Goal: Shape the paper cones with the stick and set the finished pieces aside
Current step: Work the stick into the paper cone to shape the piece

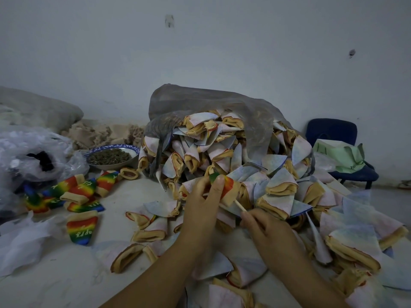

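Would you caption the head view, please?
Left hand grips rainbow paper cone; right hand holds thin pale stick entering it.

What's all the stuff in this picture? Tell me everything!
held cone: one, rainbow, in the left hand
stick: one, pale, from right hand to held cone
pale cones: many, whitish with tan rims, spilling from the grey bag
grey bag: one, see-through grey, centre back
rainbow cones: several, rainbow, lying at left
bowl: one, blue-patterned rim, brown bits inside, left of the pale cones
clear bag: one, see-through, far left
chair: one, dark blue, back right
green bag: one, pale green, on the chair
left hand: one, fingers grip the held cone
right hand: one, fingers grip the stick
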Motion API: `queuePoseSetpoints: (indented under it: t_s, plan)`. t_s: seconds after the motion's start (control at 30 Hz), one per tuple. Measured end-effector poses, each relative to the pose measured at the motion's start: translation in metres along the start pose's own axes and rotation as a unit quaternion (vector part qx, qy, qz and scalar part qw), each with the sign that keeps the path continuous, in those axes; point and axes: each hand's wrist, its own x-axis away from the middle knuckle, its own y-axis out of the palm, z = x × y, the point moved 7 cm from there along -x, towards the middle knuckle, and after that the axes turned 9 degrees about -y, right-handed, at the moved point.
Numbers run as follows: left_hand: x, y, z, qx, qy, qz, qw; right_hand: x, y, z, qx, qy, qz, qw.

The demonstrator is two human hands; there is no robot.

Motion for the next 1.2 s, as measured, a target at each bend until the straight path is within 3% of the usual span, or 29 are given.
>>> queuePoseSetpoints:
  t_s: [0.3,0.63,0.83,0.97,1.13,1.2]
  plan:
    - [-0.005,0.004,-0.016,0.134,-0.158,-0.015,0.978,0.002,-0.004,-0.002,0.094,-0.062,0.012,0.994]
    - [-0.004,0.007,-0.008,0.192,-0.105,-0.053,0.974,0.000,-0.002,-0.002,0.122,-0.064,-0.007,0.990]
    - [0.002,0.019,-0.007,0.306,-0.151,-0.089,0.936,0.002,-0.003,-0.004,0.087,-0.045,0.001,0.995]
    - [0.003,0.024,-0.001,0.305,-0.141,-0.133,0.932,0.001,-0.002,-0.003,0.050,-0.034,-0.002,0.998]
    - [0.008,0.027,0.002,0.302,-0.119,-0.192,0.926,0.004,0.006,-0.004,-0.117,0.032,-0.045,0.992]
    - [0.008,0.028,0.002,0.298,-0.119,-0.213,0.923,0.004,0.007,-0.004,-0.122,0.038,-0.045,0.991]
